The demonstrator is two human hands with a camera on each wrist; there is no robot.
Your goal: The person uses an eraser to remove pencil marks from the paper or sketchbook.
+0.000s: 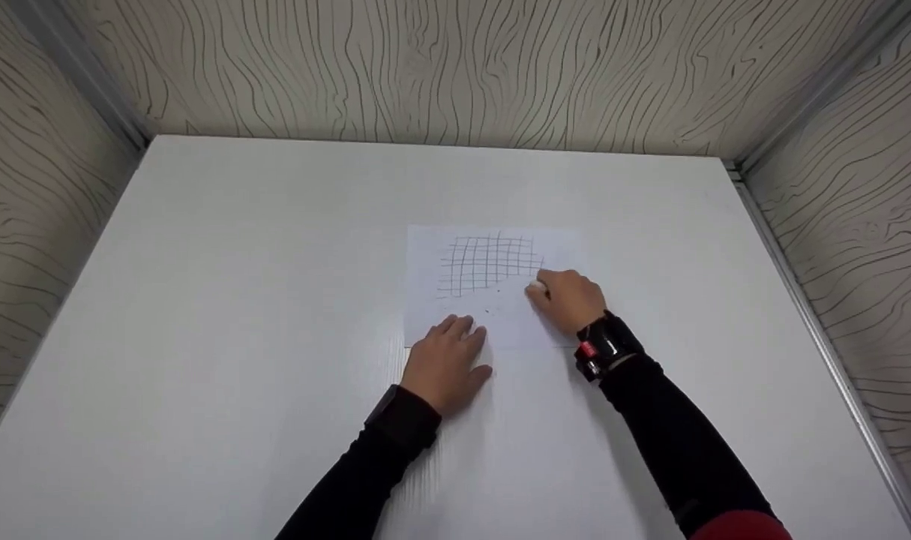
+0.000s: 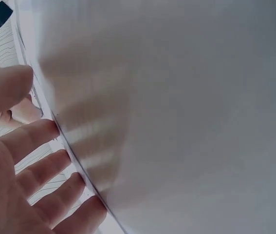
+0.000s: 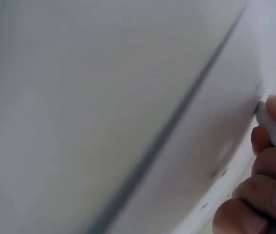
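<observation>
A white sheet of paper (image 1: 424, 247) lies on the white table, with a hand-drawn pencil grid (image 1: 489, 259) over its upper middle. The grid's lower right part is gone, and a few dark specks sit below it. My right hand (image 1: 571, 300) pinches a white eraser (image 3: 272, 127) between thumb and fingers, its smudged tip right at the paper beside the grid's lower right edge. Fingers spread and nearly straight, my left hand (image 1: 448, 364) rests across the sheet's near edge at the lower left. In the left wrist view its fingertips (image 2: 91, 212) lie along the paper.
The white tabletop (image 1: 238, 300) stretches around the sheet. Patterned wall panels (image 1: 425, 75) stand behind and at both sides, with metal rails along the corners and the right edge. Dark bands (image 1: 403, 420) wrap both wrists.
</observation>
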